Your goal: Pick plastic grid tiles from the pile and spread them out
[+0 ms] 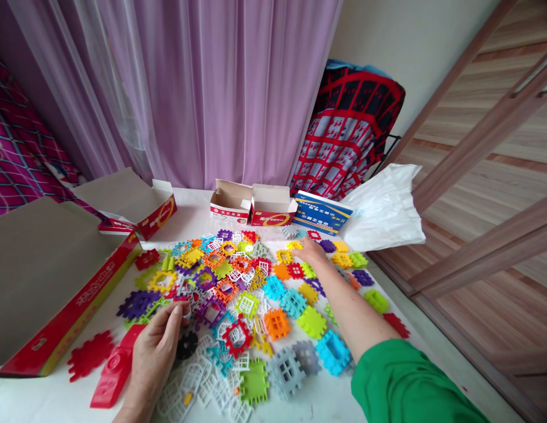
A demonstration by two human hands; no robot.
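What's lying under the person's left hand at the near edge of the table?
The left hand rests partly over a long red piece and beside a black gear-shaped piece, with white window pieces alongside. Whatever the palm and wrist cover is hidden.

purple curtain | pale wall | wood-plank floor | white table

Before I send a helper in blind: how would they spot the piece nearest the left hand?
Start at the large open red box on the table's left. Just right of it lies a long red piece, touching the left hand. Unlike the square toothed tiles around, it is a smooth elongated slab.
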